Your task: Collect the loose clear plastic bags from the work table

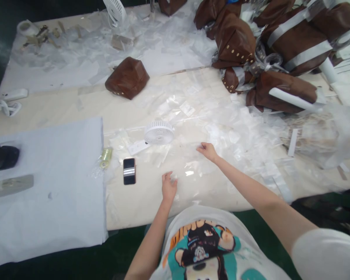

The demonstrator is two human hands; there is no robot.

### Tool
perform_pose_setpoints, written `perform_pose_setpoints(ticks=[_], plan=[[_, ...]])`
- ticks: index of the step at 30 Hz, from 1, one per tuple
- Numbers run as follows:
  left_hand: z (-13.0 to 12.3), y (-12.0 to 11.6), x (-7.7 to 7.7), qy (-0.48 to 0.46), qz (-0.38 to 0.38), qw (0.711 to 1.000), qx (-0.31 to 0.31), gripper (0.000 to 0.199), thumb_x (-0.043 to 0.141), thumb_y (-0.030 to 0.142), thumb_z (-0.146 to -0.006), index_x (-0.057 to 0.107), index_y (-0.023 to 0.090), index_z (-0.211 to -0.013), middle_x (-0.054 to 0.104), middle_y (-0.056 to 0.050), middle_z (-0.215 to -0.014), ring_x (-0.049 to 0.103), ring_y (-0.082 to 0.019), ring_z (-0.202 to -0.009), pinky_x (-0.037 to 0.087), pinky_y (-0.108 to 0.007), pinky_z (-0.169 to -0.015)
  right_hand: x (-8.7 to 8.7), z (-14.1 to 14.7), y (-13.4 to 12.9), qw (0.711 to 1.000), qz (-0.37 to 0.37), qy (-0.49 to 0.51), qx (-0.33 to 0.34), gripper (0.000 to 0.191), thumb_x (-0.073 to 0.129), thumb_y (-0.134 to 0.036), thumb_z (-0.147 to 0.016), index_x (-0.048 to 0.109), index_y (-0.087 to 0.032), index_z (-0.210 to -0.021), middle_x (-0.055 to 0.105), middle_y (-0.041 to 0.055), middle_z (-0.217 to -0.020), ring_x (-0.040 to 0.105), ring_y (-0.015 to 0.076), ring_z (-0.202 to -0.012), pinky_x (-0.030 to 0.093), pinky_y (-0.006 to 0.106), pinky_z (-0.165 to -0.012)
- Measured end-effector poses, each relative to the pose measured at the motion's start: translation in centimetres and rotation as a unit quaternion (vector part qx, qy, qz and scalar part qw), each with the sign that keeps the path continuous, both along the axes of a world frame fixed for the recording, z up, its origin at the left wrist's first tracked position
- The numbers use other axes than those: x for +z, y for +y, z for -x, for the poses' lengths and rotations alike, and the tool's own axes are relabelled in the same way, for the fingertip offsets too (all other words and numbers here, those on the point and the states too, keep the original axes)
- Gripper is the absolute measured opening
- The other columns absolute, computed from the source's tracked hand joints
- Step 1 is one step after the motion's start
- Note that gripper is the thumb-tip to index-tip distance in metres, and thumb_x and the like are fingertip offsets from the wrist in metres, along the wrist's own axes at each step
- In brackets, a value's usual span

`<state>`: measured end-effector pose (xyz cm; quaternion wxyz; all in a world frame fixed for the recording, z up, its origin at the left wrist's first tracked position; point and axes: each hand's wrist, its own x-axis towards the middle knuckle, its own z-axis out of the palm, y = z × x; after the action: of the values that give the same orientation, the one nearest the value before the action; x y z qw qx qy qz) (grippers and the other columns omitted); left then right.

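Roughly midway along the near edge of a long table draped in cream cloth [41, 116], a crumpled sheet of clear plastic film [189, 167] lies spread under both hands; the left hand [168, 187] rests on it near the table edge, palm down with its fingers loosely curled, apparently gripping nothing; the right hand [207, 151] sits further out on the same film, its fingers bent inward and touching the surface, though whether they pinch a fold cannot be told from this view; held low and forward like this, the hands seem to be pressing or smoothing the film rather than lifting it; just left of them, a slim black smartphone [129, 171] lies flat on the table, probably set there to stay within reach; beyond it, a small white round-grilled fan [159, 132] sits tipped back beside its white handle [137, 147], apparently aimed across the work; a pale blue cloth [46, 194] covers the left end; a glossy brown wedge-shaped cushion [127, 77] sits alone further off, and more brown pieces bound with white strips [294, 50] are heaped at the far right, seemingly kept apart so the film has room.
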<state>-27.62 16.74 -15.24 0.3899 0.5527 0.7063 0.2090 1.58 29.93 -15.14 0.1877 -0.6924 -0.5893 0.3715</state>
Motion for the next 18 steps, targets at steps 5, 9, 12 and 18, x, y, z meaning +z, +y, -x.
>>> perform_pose_setpoints(ticks=[5,9,12,18], plan=[[-2.3,4.4,0.0,-0.004,-0.01,0.998,-0.059,0.04,0.066,0.016,-0.08,0.064,0.02,-0.12,0.058,-0.01,-0.119,0.062,-0.02,-0.091,0.053,-0.04,-0.092,0.8,-3.8,-7.0,0.911,0.004,0.305,-0.276,0.038,0.084,-0.05,-0.062,0.067,-0.018,-0.072,0.06,-0.0012,-0.063,0.048,0.0136,-0.058,0.039,0.027,-0.056],[-6.0,10.7,-0.4,-0.009,-0.036,0.996,-0.086,0.043,0.062,0.014,-0.083,0.061,0.02,-0.126,0.055,-0.011,-0.133,0.055,-0.026,-0.118,0.044,-0.042,-0.106,0.9,-4.2,-7.2,0.842,0.009,0.393,-0.37,0.046,0.088,-0.056,-0.052,0.065,-0.021,-0.071,0.062,-0.0002,-0.065,0.053,0.0155,-0.059,0.045,0.029,-0.056],[-8.9,14.9,-0.8,-0.03,-0.045,0.994,-0.096,0.048,0.063,0.007,-0.08,0.062,0.023,-0.125,0.053,-0.01,-0.14,0.045,-0.027,-0.131,0.038,-0.042,-0.112,1.0,-3.4,-4.6,0.831,-0.002,0.416,-0.369,0.049,0.087,-0.06,-0.051,0.064,-0.023,-0.073,0.067,0.0018,-0.07,0.061,0.0196,-0.066,0.051,0.033,-0.061],[-9.8,16.9,-1.8,-0.111,-0.018,0.992,-0.052,0.016,0.067,0.004,-0.072,0.067,0.02,-0.071,0.065,-0.007,-0.094,0.057,-0.026,-0.111,0.042,-0.042,-0.106,0.7,-1.8,4.7,0.842,0.007,0.425,-0.333,0.049,0.09,-0.055,-0.049,0.065,-0.022,-0.077,0.068,-0.0006,-0.073,0.061,0.0167,-0.067,0.051,0.03,-0.063]])
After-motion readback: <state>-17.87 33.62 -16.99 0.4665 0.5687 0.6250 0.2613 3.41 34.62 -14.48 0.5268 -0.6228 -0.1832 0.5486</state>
